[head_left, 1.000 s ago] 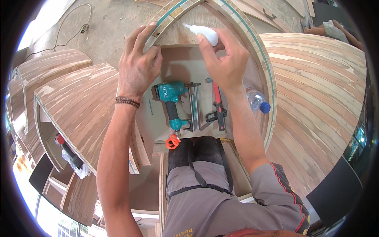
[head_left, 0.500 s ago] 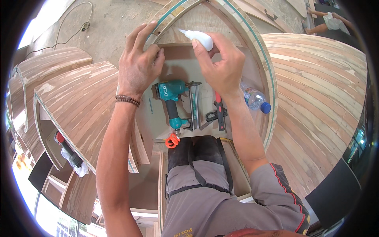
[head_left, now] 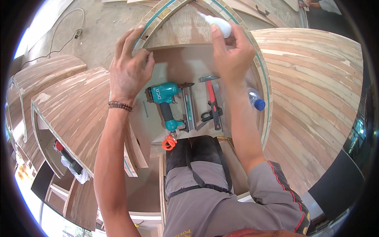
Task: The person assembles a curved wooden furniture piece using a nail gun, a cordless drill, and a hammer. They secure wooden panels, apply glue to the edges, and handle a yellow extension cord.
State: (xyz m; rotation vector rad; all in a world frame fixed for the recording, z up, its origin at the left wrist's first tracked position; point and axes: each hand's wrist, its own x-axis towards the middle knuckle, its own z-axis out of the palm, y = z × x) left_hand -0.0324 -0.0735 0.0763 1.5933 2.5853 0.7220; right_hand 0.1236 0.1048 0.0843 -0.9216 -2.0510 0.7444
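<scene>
My right hand (head_left: 233,53) grips a white glue bottle (head_left: 219,24), partly hiding it; my left hand (head_left: 128,71), open, rests on the arched frame (head_left: 158,17), covering its edge.

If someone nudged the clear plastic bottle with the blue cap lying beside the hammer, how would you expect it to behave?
The plastic bottle lies on its side against the curved wooden rim, so it would probably roll rather than slide. It looks thin-walled and clear, so likely light and easily dented. The hammer beside it might stop it.

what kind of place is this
Likely a woodworking shop: curved strip-planked wooden shells surround the person, a teal pneumatic nail gun and red-handled hammer lie below, and the right hand holds a white glue bottle.
</scene>
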